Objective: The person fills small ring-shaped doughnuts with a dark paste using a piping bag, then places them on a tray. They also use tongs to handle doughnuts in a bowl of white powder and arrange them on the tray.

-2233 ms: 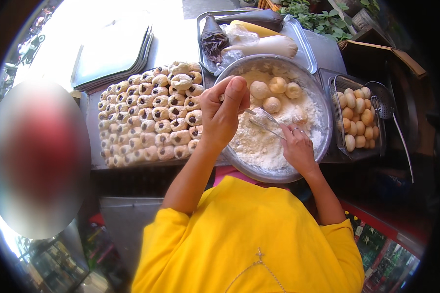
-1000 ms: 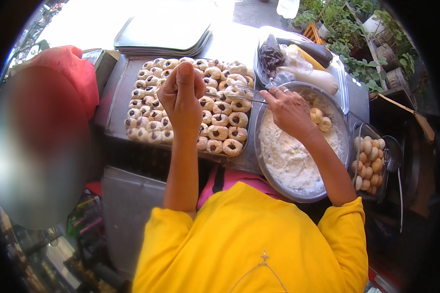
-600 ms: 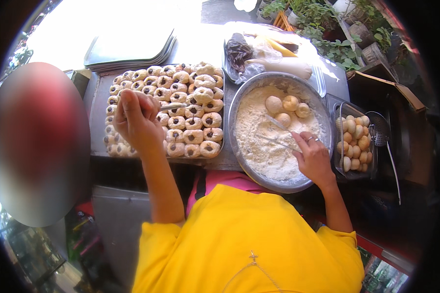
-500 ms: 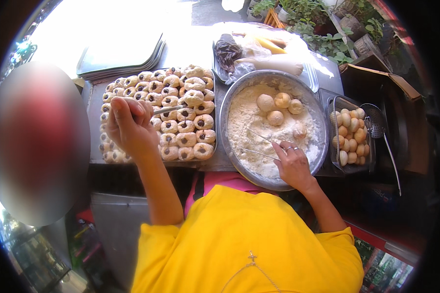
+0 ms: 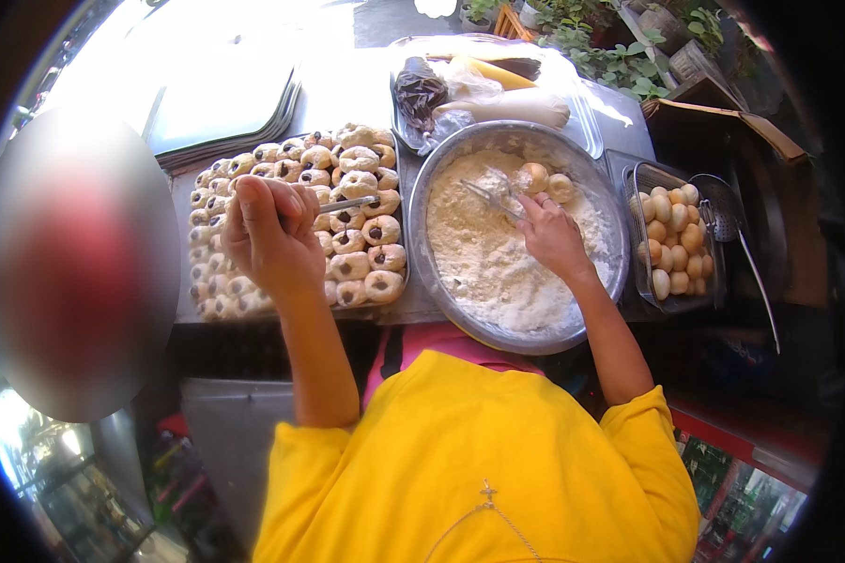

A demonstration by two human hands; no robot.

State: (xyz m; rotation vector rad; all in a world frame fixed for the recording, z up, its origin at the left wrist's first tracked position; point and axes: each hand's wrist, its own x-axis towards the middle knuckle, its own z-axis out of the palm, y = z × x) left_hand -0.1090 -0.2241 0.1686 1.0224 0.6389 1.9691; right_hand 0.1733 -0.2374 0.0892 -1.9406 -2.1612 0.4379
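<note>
My left hand [image 5: 274,235] is raised over a tray of powdered round buns [image 5: 352,266] with dark filling. It is closed on a thin metal utensil [image 5: 349,204], whose shaft points right; its exact kind does not show. My right hand [image 5: 556,242] grips metal tongs [image 5: 486,195] inside a large metal basin [image 5: 421,244] of white powder [image 5: 493,267]. The tongs' arms reach left into the powder, beside a whitened lump partly hidden by powder and hand. Two golden dough balls [image 5: 532,178] lie just beyond my fingers.
Right of the basin, a wire basket [image 5: 640,272] holds plain golden balls, with a skimmer [image 5: 723,225] beside it. Behind stand a tray [image 5: 591,131] of bags and rolls and stacked flat trays [image 5: 221,113]. A person, blurred, is at the left.
My right hand has moved farther into the basin, and the tongs' arms are closer together. Fewer balls show there now. The left hand stays raised, still holding the utensil.
</note>
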